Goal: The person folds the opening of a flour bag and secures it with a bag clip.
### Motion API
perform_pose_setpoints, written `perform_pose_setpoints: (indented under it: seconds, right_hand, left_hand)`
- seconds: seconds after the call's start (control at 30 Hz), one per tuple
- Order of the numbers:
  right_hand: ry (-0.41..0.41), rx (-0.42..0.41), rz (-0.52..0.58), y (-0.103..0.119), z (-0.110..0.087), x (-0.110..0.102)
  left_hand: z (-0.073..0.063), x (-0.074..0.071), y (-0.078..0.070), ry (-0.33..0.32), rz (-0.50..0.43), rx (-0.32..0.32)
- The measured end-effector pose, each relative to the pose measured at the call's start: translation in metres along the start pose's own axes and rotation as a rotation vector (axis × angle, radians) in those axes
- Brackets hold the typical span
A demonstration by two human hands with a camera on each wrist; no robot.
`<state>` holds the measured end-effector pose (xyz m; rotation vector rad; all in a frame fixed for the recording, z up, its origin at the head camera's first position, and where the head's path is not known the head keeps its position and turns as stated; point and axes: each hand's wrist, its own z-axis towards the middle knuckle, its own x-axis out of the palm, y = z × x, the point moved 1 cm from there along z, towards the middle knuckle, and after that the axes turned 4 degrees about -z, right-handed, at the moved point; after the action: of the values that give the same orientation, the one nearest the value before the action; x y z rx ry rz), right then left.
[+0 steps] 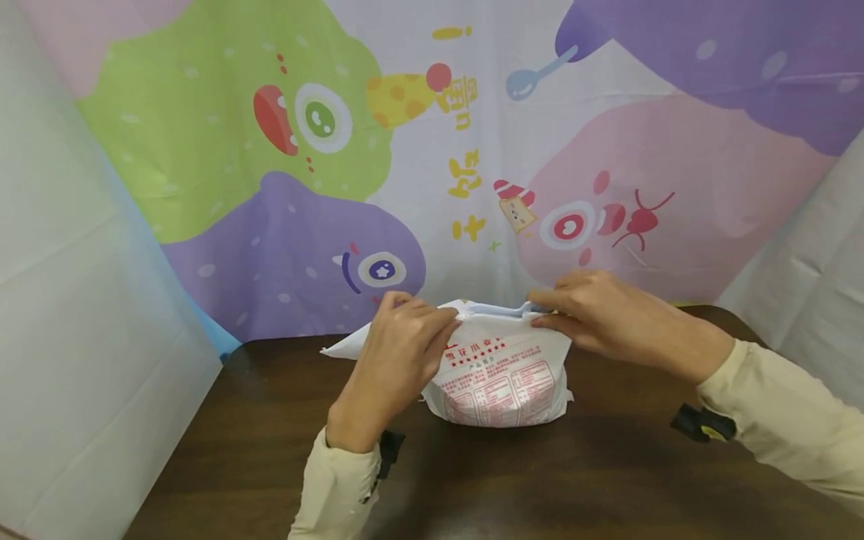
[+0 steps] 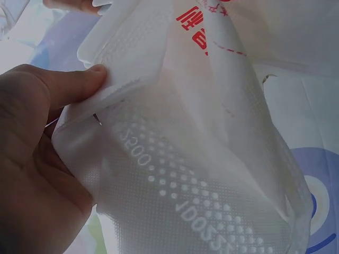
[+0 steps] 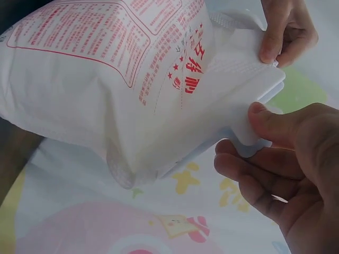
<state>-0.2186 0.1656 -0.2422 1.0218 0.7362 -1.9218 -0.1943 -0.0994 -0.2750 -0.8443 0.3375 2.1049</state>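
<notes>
A white woven flour bag (image 1: 499,390) with red Chinese print stands on the table, its top folded over. Along the folded top runs a long, narrow pale blue and white plastic strip, which looks like a bag sealing clip (image 1: 498,310). My left hand (image 1: 408,337) pinches the folded top at its left part, with the thumb pressed on the fold in the left wrist view. At the other end, my right hand (image 1: 601,311) pinches the tab of the clip between thumb and fingers, clear in the right wrist view. A loose bag corner (image 1: 347,345) sticks out past my left hand.
The dark wooden table (image 1: 270,450) ends at a cloth backdrop (image 1: 459,150) printed with cartoon figures, close behind the bag. White cloth walls (image 1: 88,300) stand at both sides. Black straps with cameras (image 1: 702,424) sit at both wrists.
</notes>
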Motion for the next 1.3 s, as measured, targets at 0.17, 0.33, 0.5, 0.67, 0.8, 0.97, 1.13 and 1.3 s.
perform_pose_setpoints:
  seconds: [0.17, 0.33, 0.5, 0.67, 0.8, 0.97, 1.13, 1.3]
  right_hand:
    - [0.01, 0.007, 0.0, -0.001, -0.002, 0.0]
    - [0.017, 0.008, 0.002, -0.003, -0.003, 0.002]
    - [0.037, 0.005, -0.027, -0.003, 0.0, 0.004]
    - [0.07, 0.005, -0.059, -0.003, 0.002, 0.007]
    - [0.081, 0.025, -0.054, -0.003, 0.0, 0.007]
    - [0.075, 0.012, -0.07, -0.002, 0.001, 0.007]
    - [0.06, 0.003, -0.075, 0.0, 0.002, 0.007]
    - [0.046, -0.006, -0.075, 0.0, 0.002, 0.009]
  left_hand:
    - [0.001, 0.001, -0.001, -0.005, 0.004, -0.002]
    - [0.001, 0.002, -0.002, -0.013, 0.018, 0.001]
    - [0.001, 0.002, -0.003, -0.025, 0.054, 0.008]
    - [0.002, 0.002, -0.006, -0.02, 0.071, 0.007]
    - [0.002, 0.003, -0.006, -0.014, 0.067, 0.001]
    - [0.002, 0.003, -0.008, -0.024, 0.082, 0.007]
    - [0.003, 0.002, -0.008, -0.003, 0.072, -0.006]
    - [0.001, -0.008, -0.004, 0.034, 0.021, -0.088]
